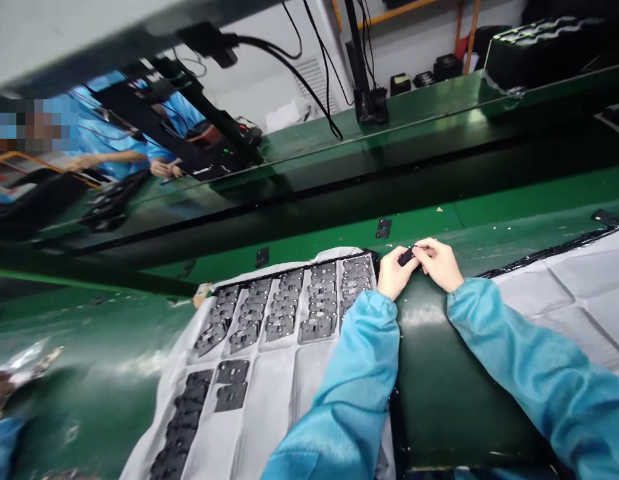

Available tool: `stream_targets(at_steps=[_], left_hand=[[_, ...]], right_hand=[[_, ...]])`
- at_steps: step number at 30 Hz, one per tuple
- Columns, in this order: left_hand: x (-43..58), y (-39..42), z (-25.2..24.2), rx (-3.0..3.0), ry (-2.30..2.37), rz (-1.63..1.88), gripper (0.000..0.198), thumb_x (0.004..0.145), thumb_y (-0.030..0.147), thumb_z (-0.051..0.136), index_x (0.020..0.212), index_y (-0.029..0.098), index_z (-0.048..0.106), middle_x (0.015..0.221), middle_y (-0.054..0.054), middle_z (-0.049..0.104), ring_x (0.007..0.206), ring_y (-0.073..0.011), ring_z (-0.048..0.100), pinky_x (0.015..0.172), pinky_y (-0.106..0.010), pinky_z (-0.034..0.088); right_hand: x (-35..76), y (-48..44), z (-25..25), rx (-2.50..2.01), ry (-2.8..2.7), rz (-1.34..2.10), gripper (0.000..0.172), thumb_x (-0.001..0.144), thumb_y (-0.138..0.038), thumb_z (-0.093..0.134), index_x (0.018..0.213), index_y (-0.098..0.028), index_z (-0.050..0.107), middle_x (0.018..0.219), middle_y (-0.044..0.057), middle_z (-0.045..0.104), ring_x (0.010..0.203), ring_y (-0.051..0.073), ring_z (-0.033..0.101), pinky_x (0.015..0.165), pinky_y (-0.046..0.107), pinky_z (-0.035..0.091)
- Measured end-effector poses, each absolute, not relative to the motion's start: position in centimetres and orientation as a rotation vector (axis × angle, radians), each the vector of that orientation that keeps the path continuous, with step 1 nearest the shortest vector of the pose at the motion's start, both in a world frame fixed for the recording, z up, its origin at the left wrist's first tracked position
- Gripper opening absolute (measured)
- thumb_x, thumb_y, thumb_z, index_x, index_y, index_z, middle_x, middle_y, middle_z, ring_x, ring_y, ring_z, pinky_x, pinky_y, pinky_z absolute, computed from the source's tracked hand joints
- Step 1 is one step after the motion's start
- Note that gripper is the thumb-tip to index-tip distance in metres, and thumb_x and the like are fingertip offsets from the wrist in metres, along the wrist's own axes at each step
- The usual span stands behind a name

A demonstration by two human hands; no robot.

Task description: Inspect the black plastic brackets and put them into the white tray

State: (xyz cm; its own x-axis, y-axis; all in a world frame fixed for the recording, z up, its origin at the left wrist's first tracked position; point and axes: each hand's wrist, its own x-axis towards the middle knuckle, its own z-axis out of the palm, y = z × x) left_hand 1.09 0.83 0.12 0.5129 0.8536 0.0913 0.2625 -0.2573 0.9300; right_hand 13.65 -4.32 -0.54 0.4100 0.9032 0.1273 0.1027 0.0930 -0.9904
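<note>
My left hand (393, 273) and my right hand (442, 262) meet over the green bench, both pinching one small black part (406, 256) between their fingertips. Both arms wear blue sleeves. Just left of my left hand lies a white tray (269, 393) with rows of several small black parts (289, 307) stacked in its slots. The tray's lower slots are partly filled at the left.
A second white tray (579, 280) lies to the right of my arms. Loose black parts (383, 229) sit on the green conveyor strip beyond. Across the bench, a co-worker in blue (114, 153) handles black parts. Cables and a black stand (369, 100) rise at the back.
</note>
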Motion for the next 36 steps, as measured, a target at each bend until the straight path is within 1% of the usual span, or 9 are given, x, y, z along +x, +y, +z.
stream_targets(at_steps=[6, 14, 18, 20, 24, 29, 31, 33, 36], left_hand=[[1.2, 0.4, 0.5, 1.945, 0.950, 0.842, 0.022, 0.080, 0.036, 0.061, 0.074, 0.015, 0.058, 0.065, 0.003, 0.054, 0.063, -0.0102, 0.048, 0.060, -0.021, 0.037], [1.4, -0.1, 0.8, 1.979, 0.953, 0.863, 0.015, 0.081, 0.031, 0.060, 0.080, 0.017, 0.060, 0.071, 0.002, 0.059, 0.065, -0.0115, 0.052, 0.063, -0.022, 0.038], [1.5, -0.2, 0.9, 2.002, 0.969, 0.853, 0.015, 0.082, 0.032, 0.059, 0.079, 0.017, 0.059, 0.070, 0.002, 0.059, 0.065, -0.0115, 0.053, 0.062, -0.022, 0.038], [1.5, -0.2, 1.1, 2.010, 0.988, 0.858, 0.017, 0.083, 0.033, 0.059, 0.078, 0.017, 0.058, 0.068, 0.002, 0.058, 0.064, -0.0113, 0.052, 0.062, -0.022, 0.038], [1.4, 0.0, 1.3, 1.998, 1.041, 0.904, 0.021, 0.082, 0.037, 0.060, 0.075, 0.017, 0.056, 0.069, 0.002, 0.059, 0.063, -0.0111, 0.052, 0.062, -0.022, 0.038], [1.4, 0.1, 1.4, 1.936, 1.008, 0.924, 0.020, 0.081, 0.036, 0.061, 0.077, 0.017, 0.056, 0.072, 0.001, 0.060, 0.066, -0.0116, 0.055, 0.066, -0.022, 0.042], [1.5, 0.1, 1.5, 1.844, 0.956, 0.951, 0.018, 0.079, 0.033, 0.063, 0.085, 0.018, 0.055, 0.079, 0.000, 0.062, 0.073, -0.0123, 0.058, 0.070, -0.022, 0.044], [1.6, 0.0, 1.7, 1.749, 0.903, 0.969, 0.022, 0.076, 0.029, 0.066, 0.090, 0.017, 0.054, 0.084, -0.001, 0.063, 0.077, -0.0127, 0.060, 0.073, -0.023, 0.046], [1.6, -0.2, 2.0, 1.666, 0.853, 0.952, 0.027, 0.072, 0.029, 0.070, 0.088, 0.017, 0.052, 0.083, -0.001, 0.063, 0.075, -0.0124, 0.061, 0.072, -0.023, 0.047]], right_hand=[[13.3, -4.5, 0.1, -1.401, -0.986, 0.704, 0.018, 0.078, -0.035, 0.061, 0.078, -0.017, 0.060, 0.067, 0.000, 0.059, 0.054, 0.010, 0.052, 0.050, 0.022, 0.042], [13.1, -4.6, 0.4, -1.434, -1.017, 0.569, 0.010, 0.077, -0.027, 0.056, 0.076, -0.017, 0.058, 0.070, 0.000, 0.059, 0.063, 0.012, 0.057, 0.057, 0.024, 0.046], [13.2, -4.6, 0.0, -1.462, -1.055, 0.502, 0.008, 0.078, -0.022, 0.053, 0.077, -0.018, 0.060, 0.075, 0.001, 0.061, 0.067, 0.013, 0.057, 0.062, 0.025, 0.047], [13.2, -4.6, -0.2, -1.473, -1.050, 0.499, 0.011, 0.080, -0.024, 0.052, 0.080, -0.018, 0.061, 0.079, 0.002, 0.062, 0.071, 0.014, 0.058, 0.063, 0.025, 0.048], [13.3, -4.6, -0.4, -1.447, -0.976, 0.515, 0.021, 0.087, -0.035, 0.050, 0.090, -0.018, 0.062, 0.086, 0.003, 0.063, 0.074, 0.014, 0.059, 0.061, 0.025, 0.049], [13.1, -4.7, 0.2, -1.441, -0.987, 0.572, 0.023, 0.084, -0.039, 0.056, 0.094, -0.019, 0.063, 0.093, 0.005, 0.063, 0.077, 0.014, 0.059, 0.056, 0.022, 0.048], [13.2, -4.8, 0.5, -1.401, -1.000, 0.672, 0.024, 0.083, -0.038, 0.057, 0.096, -0.019, 0.063, 0.092, 0.005, 0.063, 0.071, 0.013, 0.058, 0.052, 0.022, 0.047], [13.4, -4.8, 0.6, -1.344, -0.983, 0.789, 0.025, 0.081, -0.037, 0.059, 0.096, -0.018, 0.064, 0.087, 0.004, 0.064, 0.058, 0.010, 0.054, 0.046, 0.022, 0.044], [13.7, -4.7, 0.5, -1.265, -0.913, 0.901, 0.025, 0.077, -0.035, 0.062, 0.093, -0.017, 0.066, 0.082, 0.002, 0.065, 0.048, 0.006, 0.046, 0.042, 0.021, 0.040]])
